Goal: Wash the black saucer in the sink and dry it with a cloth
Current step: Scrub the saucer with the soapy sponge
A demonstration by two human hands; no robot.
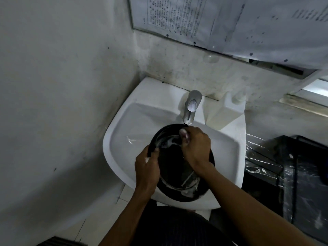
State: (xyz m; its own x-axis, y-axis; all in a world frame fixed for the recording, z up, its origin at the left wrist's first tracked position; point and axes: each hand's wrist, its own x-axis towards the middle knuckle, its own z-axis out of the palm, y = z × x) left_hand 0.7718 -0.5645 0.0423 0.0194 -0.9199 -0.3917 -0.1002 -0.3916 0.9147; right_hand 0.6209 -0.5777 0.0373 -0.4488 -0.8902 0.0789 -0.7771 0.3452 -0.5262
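Suds streak the inside of the black saucer (pixel 174 164), which is held over the white sink (pixel 124 125), tilted with its hollow face toward the camera and its far rim just below the spout of the chrome tap (pixel 190 107). The saucer covers much of the basin's near half and overhangs the front edge.

The left hand (pixel 147 167) takes the saucer at its left rim; its grip is closed on the rim, thumb on the inner face and fingers wrapped behind, with a dab of foam on the thumb side. The right hand (pixel 197 146) lies across the upper right part of the saucer, fingers curled together and pressed against the inner surface near the far rim, the fingertips wet and soapy. Whether this hand's grip is clamped on the dish or only pressing against it cannot be told. Both bare forearms reach in from the bottom of the view.

White foam gathers in a curved band near the upper left of the saucer and again along its lower inner edge. A small glint of water shows on the basin's left slope.

A white plastic container (pixel 225 110) stands on the sink's right rear ledge, just beside the tap. Clear plastic sheeting (pixel 262 157) covers a dark object to the right of the sink. Printed papers (pixel 177 16) hang on the stained wall above.
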